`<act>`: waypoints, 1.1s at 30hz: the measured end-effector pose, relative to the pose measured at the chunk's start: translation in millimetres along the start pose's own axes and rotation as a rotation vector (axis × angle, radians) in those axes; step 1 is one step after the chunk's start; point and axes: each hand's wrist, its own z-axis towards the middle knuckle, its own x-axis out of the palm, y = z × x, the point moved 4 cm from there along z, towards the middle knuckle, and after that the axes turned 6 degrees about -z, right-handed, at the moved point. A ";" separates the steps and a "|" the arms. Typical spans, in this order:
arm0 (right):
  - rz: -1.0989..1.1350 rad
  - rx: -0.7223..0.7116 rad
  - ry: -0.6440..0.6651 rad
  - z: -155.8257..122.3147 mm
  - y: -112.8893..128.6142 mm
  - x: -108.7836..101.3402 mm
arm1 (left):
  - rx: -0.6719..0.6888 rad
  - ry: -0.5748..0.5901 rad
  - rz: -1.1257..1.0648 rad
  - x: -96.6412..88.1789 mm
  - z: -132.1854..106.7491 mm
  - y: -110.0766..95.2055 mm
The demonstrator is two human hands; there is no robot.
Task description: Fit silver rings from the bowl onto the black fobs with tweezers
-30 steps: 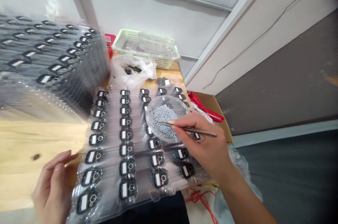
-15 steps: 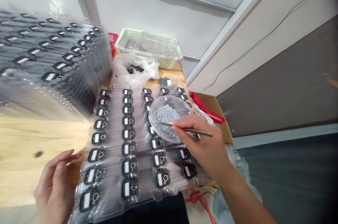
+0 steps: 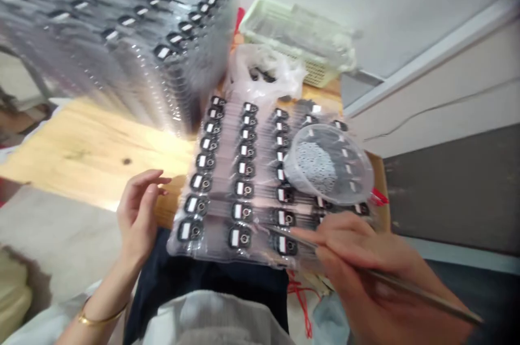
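Note:
My right hand [image 3: 377, 274] pinches thin metal tweezers [image 3: 349, 266] whose tip rests over the near row of a clear plastic tray [image 3: 260, 171] filled with small black devices with white windows. A round clear dish [image 3: 329, 163] of tiny grey rings sits on the tray's right side, just beyond that hand. My left hand [image 3: 140, 215] hovers at the tray's near left corner, fingers loosely curled and apart, holding nothing.
A tall stack of similar filled trays [image 3: 122, 25] stands at the back left on the wooden table [image 3: 89, 150]. A white plastic bag [image 3: 264, 71] and a pale green basket [image 3: 300, 36] lie behind the tray. Red cords [image 3: 300, 296] hang below the table edge.
The view has swung down and left. My right hand has drawn the tweezers out of the dish toward the tray's near row. My left hand stays by the tray's left corner.

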 end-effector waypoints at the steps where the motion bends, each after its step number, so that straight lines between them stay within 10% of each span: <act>1: 0.009 0.007 0.052 -4.0 1.2 8.0 | 0.055 -0.006 -0.045 -3.9 -4.1 -6.8; 11: -0.028 0.011 0.293 -20.7 -1.7 72.7 | 0.594 0.525 0.256 -20.9 -39.1 -59.6; 33: -0.130 -0.219 0.322 -8.1 13.8 87.7 | 0.933 0.566 0.478 -24.5 -40.0 -66.8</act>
